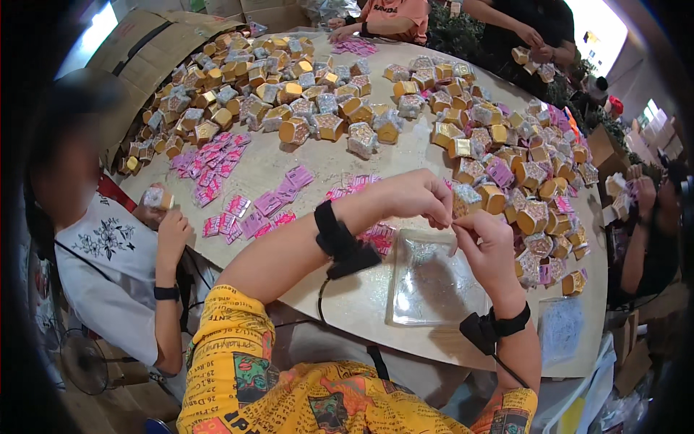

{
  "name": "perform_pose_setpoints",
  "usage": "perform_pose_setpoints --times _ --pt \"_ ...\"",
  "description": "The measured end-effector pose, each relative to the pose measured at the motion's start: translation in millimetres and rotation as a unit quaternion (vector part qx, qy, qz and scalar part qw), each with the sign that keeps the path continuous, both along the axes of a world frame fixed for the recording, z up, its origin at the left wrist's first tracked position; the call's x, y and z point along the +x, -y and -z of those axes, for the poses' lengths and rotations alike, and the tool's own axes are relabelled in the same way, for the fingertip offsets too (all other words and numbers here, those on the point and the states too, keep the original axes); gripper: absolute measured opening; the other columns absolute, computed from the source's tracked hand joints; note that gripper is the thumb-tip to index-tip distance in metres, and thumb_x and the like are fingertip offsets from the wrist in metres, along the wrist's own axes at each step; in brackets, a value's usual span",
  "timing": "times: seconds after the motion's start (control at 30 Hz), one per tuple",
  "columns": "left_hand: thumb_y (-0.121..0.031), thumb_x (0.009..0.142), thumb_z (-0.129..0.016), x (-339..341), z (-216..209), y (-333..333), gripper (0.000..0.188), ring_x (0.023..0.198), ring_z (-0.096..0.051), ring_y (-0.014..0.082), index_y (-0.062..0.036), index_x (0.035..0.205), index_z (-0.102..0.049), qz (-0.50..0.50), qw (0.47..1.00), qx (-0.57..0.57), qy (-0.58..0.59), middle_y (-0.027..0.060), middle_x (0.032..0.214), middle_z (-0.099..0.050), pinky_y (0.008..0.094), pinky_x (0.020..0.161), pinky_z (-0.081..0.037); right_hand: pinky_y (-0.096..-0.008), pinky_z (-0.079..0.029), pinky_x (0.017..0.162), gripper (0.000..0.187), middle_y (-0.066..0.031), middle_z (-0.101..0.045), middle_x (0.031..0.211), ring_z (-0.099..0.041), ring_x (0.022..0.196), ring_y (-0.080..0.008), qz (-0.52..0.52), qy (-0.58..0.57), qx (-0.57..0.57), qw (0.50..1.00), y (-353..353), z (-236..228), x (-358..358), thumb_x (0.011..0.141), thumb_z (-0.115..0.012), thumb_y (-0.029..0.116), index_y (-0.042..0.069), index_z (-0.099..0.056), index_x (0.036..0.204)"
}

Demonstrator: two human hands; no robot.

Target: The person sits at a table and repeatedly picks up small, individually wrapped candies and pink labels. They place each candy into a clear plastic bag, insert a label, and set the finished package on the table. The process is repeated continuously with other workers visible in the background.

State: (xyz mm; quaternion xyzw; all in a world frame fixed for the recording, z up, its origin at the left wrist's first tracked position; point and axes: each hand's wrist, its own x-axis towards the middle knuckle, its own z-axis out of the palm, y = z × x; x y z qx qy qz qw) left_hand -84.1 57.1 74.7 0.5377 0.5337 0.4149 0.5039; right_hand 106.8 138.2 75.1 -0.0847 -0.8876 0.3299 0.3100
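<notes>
My left hand (421, 197) and my right hand (489, 246) meet fingertip to fingertip above the table. Both are closed in a pinch, and whatever lies between the fingers is too small to make out. Just below them sits a shallow clear plastic tray (405, 315), its bottom shiny, with fine strands or creases showing. Pink printed packets (379, 239) lie partly hidden beneath my left forearm. Right beyond my fingers begins a heap of small gold house-shaped boxes (491, 199), many with glittery or patterned tops.
Another large pile of gold boxes (289, 130) covers the far left of the table (347, 289), with pink packets (213, 163) before it. A clear plastic bag (562, 329) lies at the right edge. A person (108, 239) holding a box sits at left; other people work around the far side.
</notes>
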Motion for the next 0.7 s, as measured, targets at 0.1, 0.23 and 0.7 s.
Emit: perform_pose_setpoints --times 0.1,0.23,0.7 --pt "-0.034 0.084 -0.066 -48 9 -19 0.030 0.076 -0.064 0.0153 -0.0038 0.087 -0.072 -0.039 0.988 0.001 -0.151 0.0060 0.079 -0.069 0.0295 0.074 -0.050 -0.0325 -0.045 0.053 0.005 -0.0126 -0.058 0.068 -0.060 0.059 -0.0260 0.011 -0.021 0.071 0.997 -3 2 -1 0.076 -0.064 -0.002 -0.002 -0.061 0.081" --pt "-0.038 0.079 -0.070 -101 48 -32 0.048 0.102 -0.060 0.0337 -0.0143 0.120 -0.061 -0.364 0.763 -0.079 -0.527 0.0199 0.111 -0.059 0.0406 0.084 -0.051 -0.0328 -0.045 0.053 0.005 -0.0122 -0.058 0.068 -0.059 0.059 -0.0259 0.031 -0.025 0.079 0.996 -9 6 5 0.076 -0.063 -0.001 -0.001 -0.061 0.080" --pt "-0.021 0.076 -0.064 -180 98 -12 0.047 0.090 -0.063 0.0281 -0.0068 0.119 -0.055 -0.536 0.827 -0.047 -0.163 0.0212 0.122 -0.051 0.0409 0.078 -0.054 -0.0296 -0.045 0.053 0.004 -0.0117 -0.060 0.065 -0.060 0.057 -0.0198 0.015 -0.007 -0.051 0.999 0 9 8 0.079 -0.061 0.001 -0.003 -0.063 0.080"
